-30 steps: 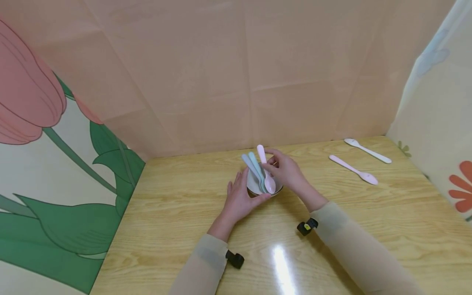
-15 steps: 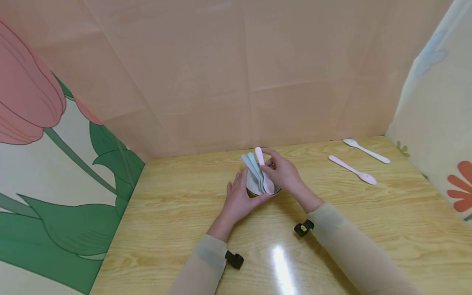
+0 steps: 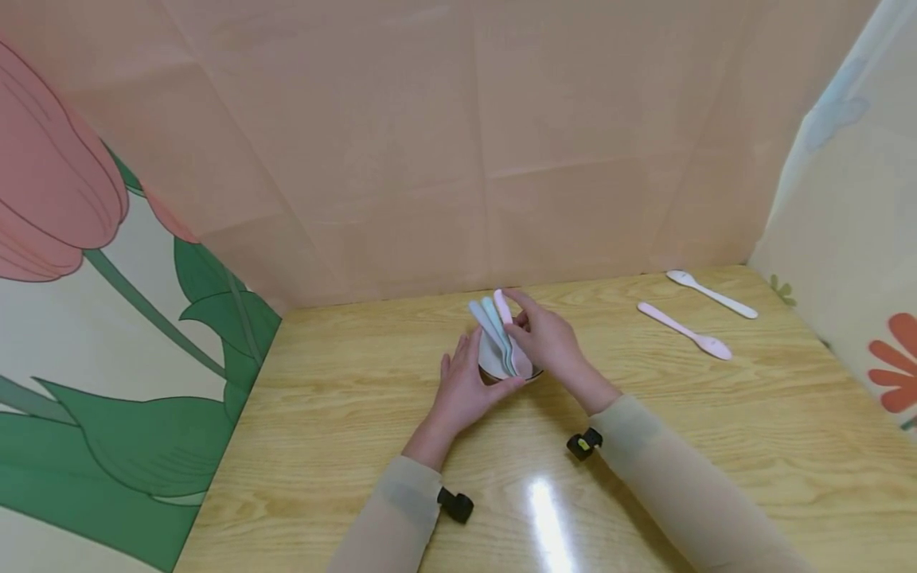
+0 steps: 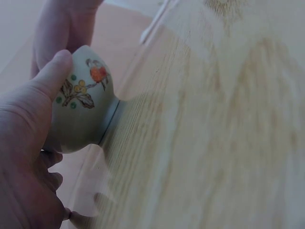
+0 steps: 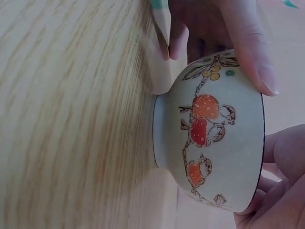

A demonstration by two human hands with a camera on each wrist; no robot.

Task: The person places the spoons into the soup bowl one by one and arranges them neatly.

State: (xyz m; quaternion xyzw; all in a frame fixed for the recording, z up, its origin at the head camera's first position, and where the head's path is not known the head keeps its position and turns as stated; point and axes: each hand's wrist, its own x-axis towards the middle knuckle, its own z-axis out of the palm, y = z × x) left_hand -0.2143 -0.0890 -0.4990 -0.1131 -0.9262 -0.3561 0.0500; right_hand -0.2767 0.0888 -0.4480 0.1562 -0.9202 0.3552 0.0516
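A small bowl (image 5: 221, 157) painted with orange birds and berries stands upright on the table. My left hand (image 3: 466, 390) holds its near left side, thumb at the front rim and fingers round the far side. Inside, a blue-grey spoon (image 3: 480, 313) and a mint spoon (image 3: 494, 313) lean side by side, handles sticking up past the back rim. On their right is a pink spoon (image 3: 504, 305), its scoop down in the bowl. My right hand (image 3: 548, 338) pinches this spoon's handle between thumb and fingers, over the bowl's right rim.
Out to the right, a second pink spoon (image 3: 684, 329) and a white spoon (image 3: 712, 294) lie flat on the wooden table (image 3: 322, 430). A peach cloth backdrop (image 3: 372, 159) rises along the table's back edge, with printed panels at both sides.
The right hand has shifted slightly left and down, bringing the pink spoon closer to the mint one and a little lower. The left hand and bowl stay put.
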